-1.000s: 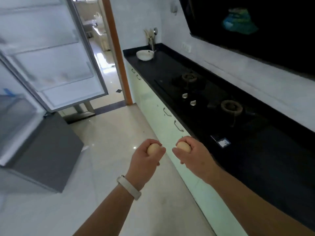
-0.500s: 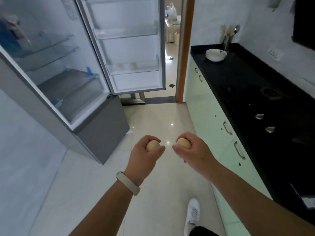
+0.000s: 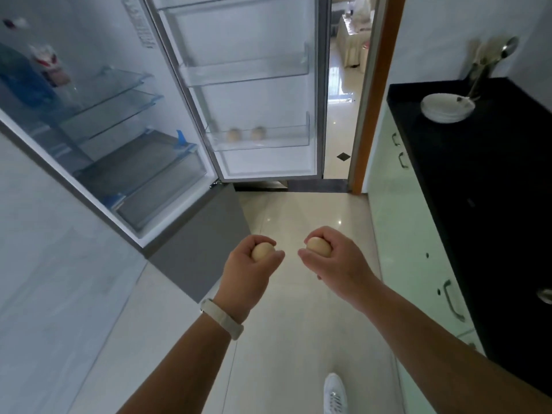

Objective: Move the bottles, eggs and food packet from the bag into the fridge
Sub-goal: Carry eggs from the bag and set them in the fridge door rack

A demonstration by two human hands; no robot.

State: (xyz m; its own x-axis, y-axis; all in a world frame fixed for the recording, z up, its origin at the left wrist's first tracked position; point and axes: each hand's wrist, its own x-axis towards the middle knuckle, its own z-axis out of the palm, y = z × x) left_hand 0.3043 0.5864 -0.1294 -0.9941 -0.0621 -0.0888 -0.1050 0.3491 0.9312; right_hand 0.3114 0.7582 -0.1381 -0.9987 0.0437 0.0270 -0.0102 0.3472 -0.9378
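Fridge point(image 3: 197, 234) is standing at the left with its door point(image 3: 254, 31) swung wide, the lowest door shelf point(image 3: 286, 143) carrying two eggs point(image 3: 234, 134) side by side. Both forearms are reaching forward, left hand point(image 3: 245, 273) and right hand point(image 3: 339, 264) near each other yet apart, each curling round one egg, left egg point(image 3: 263, 251) and right egg point(image 3: 319, 245), long axes lying roughly crosswise; four eggs showing in all.

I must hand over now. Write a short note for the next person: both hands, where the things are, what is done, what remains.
Hands: the left hand grips one egg; the right hand grips a second egg, both above the floor, short of the fridge.
The fridge door is open; two eggs lie in its lowest door shelf.
Done: those two stored.
Left: store the held eggs. The bag, bottles and packet are not clearly visible; check them.
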